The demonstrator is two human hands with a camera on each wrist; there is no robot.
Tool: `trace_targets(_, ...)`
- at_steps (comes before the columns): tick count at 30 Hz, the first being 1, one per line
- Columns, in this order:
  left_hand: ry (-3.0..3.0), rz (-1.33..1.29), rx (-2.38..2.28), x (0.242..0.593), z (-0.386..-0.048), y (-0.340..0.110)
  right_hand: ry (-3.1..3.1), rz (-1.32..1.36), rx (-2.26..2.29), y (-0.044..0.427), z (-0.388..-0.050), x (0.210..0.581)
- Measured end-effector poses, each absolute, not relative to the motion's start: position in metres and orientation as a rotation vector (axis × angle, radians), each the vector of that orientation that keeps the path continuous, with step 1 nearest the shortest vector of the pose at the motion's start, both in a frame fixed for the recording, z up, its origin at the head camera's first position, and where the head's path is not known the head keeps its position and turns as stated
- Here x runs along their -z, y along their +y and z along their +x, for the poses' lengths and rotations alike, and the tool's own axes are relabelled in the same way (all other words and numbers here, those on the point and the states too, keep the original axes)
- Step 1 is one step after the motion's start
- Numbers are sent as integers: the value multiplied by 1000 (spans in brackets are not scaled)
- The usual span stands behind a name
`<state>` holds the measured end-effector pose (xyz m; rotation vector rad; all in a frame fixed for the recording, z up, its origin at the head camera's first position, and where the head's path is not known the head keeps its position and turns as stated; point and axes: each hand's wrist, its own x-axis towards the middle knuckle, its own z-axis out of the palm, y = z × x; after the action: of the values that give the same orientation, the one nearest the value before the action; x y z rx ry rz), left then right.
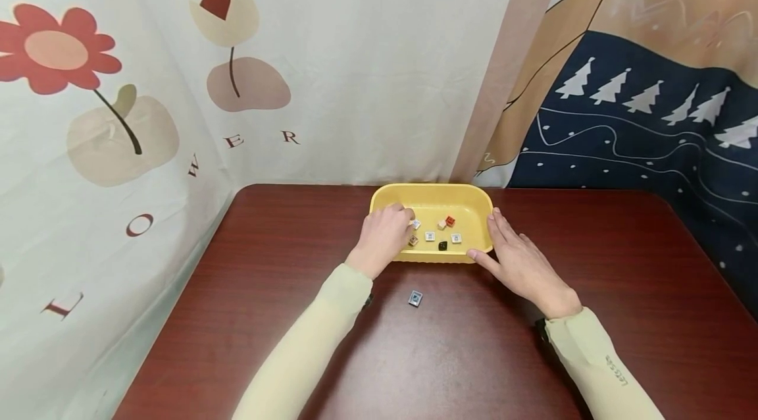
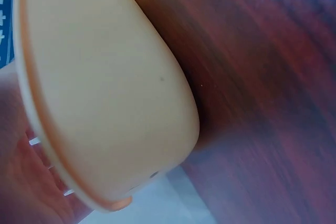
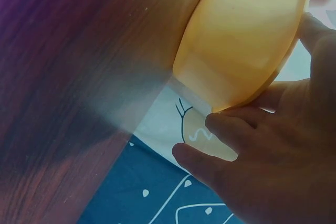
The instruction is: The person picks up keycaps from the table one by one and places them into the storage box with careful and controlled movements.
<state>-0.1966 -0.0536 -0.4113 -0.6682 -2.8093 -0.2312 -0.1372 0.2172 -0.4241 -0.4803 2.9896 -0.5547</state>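
Note:
A yellow plastic tray (image 1: 431, 189) stands at the back of the table with several small square pieces inside. Among them I see white printed ones (image 1: 429, 236), a red one (image 1: 451, 221) and a black one (image 1: 443, 245). My left hand (image 1: 383, 236) reaches over the tray's left end with bent fingers down inside, beside a white piece (image 1: 417, 224); whether the fingertips pinch anything is hidden. At the tray's right end, my right hand (image 1: 524, 268) rests with fingers extended along the rim and the thumb at the front corner.
One grey-blue square piece (image 1: 416, 299) lies on the dark red-brown table (image 1: 462, 354) in front of the tray. Directly behind the table hangs a white printed curtain (image 1: 355, 64), with a dark blue patterned one (image 1: 622, 143) on the right.

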Motion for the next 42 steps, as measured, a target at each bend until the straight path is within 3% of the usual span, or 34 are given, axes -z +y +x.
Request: trace_targets(42, -2374, -1307, 331, 418, -119, -72, 3017, -491, 544, 215, -137, 424)
